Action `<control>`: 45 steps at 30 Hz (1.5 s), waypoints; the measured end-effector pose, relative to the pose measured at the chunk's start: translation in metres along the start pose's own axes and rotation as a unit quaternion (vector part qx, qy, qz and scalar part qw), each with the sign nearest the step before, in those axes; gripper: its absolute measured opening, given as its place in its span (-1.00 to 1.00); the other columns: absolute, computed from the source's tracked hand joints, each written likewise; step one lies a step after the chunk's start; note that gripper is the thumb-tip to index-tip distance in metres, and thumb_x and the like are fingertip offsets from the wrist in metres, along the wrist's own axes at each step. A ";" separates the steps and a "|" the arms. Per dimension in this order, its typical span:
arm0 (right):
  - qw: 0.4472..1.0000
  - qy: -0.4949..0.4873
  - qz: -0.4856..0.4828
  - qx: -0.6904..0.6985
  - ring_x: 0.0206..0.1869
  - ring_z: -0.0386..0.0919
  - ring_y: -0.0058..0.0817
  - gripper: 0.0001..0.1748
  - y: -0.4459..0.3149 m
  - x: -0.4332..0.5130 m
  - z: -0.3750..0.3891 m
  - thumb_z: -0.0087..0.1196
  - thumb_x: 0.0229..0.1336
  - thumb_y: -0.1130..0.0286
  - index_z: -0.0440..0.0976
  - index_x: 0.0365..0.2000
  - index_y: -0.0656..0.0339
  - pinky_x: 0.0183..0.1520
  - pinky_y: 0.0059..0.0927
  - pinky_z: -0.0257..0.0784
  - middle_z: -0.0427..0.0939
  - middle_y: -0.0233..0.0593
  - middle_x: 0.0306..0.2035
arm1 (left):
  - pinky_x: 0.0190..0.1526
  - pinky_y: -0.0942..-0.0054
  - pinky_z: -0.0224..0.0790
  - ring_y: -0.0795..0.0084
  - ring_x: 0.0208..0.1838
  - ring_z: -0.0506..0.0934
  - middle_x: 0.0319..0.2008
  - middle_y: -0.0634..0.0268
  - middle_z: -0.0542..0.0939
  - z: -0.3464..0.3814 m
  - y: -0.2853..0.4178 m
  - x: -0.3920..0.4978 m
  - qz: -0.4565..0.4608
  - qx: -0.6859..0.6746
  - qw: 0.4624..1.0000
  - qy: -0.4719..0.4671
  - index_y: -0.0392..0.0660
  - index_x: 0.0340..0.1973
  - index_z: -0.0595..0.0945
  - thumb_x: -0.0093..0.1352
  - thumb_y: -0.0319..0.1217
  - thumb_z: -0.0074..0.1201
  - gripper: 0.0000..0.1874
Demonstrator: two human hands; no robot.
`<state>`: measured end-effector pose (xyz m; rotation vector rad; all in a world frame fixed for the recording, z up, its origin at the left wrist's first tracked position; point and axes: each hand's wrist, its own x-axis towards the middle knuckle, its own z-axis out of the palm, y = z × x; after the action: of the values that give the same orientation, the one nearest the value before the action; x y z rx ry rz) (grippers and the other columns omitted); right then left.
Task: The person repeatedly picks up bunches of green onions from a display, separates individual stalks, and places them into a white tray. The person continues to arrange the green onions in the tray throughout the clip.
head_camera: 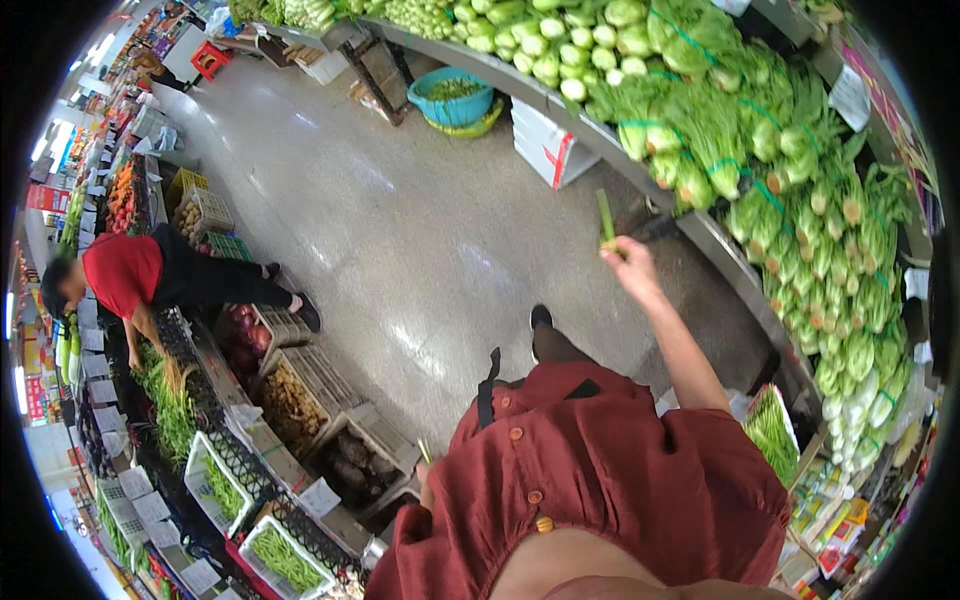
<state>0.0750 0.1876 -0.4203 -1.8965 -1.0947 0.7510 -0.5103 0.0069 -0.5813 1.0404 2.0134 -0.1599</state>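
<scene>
My right hand (634, 266) is held out over the floor beside the leafy greens stand, its fingers closed on a green vegetable stalk (604, 214) that sticks up past them. Low in the view, my left hand (424, 474) is mostly hidden by my dark red clothing. Thin pale-green stalks (425, 450) stick up from it, close to a crate of dark brown root vegetables (356, 461). On the right, bundled leafy greens (705, 142) are heaped on the sloping stand, some bound with green bands.
At left a person in a red top (124, 270) bends over the vegetable shelf, hands on greens. Crates of onions (247, 330) and ginger-like roots (292, 397) stand below. A blue basin (452, 97) and a white foam box (544, 142) sit by the stand; a red stool (210, 60) is farther off.
</scene>
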 end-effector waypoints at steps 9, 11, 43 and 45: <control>0.933 -0.240 -0.253 -0.084 -0.24 0.53 -0.13 -0.87 -0.127 0.212 0.163 0.04 0.12 0.47 0.45 -0.29 0.24 -0.19 -0.16 0.42 0.52 -0.09 -0.31 | -0.45 0.31 0.33 0.28 -0.52 0.53 -0.54 0.14 0.59 -0.014 0.054 0.031 -0.109 -0.122 0.985 -0.050 -0.25 -0.37 0.61 0.24 -0.15 0.13 -0.64; 0.904 -0.266 -0.309 -0.129 -0.19 0.48 -0.12 -0.82 -0.144 0.249 0.206 0.01 0.06 0.53 0.40 -0.26 0.29 -0.15 -0.15 0.43 0.45 -0.10 -0.28 | -0.48 0.34 0.32 0.32 -0.54 0.51 -0.54 0.16 0.59 -0.023 0.081 0.060 -0.110 -0.136 0.983 -0.057 -0.24 -0.37 0.60 0.24 -0.17 0.14 -0.66; 0.961 -0.103 0.016 -0.255 -0.34 0.58 -0.16 -0.87 -0.088 0.665 0.420 0.06 0.07 0.41 0.52 -0.34 0.18 -0.22 -0.16 0.50 0.60 -0.11 -0.37 | -0.75 0.62 -0.03 0.67 -0.76 0.25 -0.65 0.34 0.47 -0.336 0.443 0.448 -0.078 -0.256 0.956 -0.121 -0.15 -0.40 0.53 0.30 -0.31 0.13 -0.82; 0.967 -0.053 0.054 -0.245 -0.40 0.57 -0.17 -0.76 -0.076 0.630 0.422 0.11 0.08 0.21 0.55 -0.42 0.17 -0.34 -0.15 0.48 0.59 -0.10 -0.43 | -0.76 0.61 -0.07 0.67 -0.77 0.22 -0.65 0.34 0.47 -0.339 0.474 0.466 -0.073 -0.240 0.958 -0.137 -0.13 -0.40 0.53 0.29 -0.33 0.12 -0.85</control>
<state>-0.0093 0.9158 -0.6281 -2.3675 -1.3454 0.6894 -0.5197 0.7530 -0.5882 0.5314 1.7504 0.1012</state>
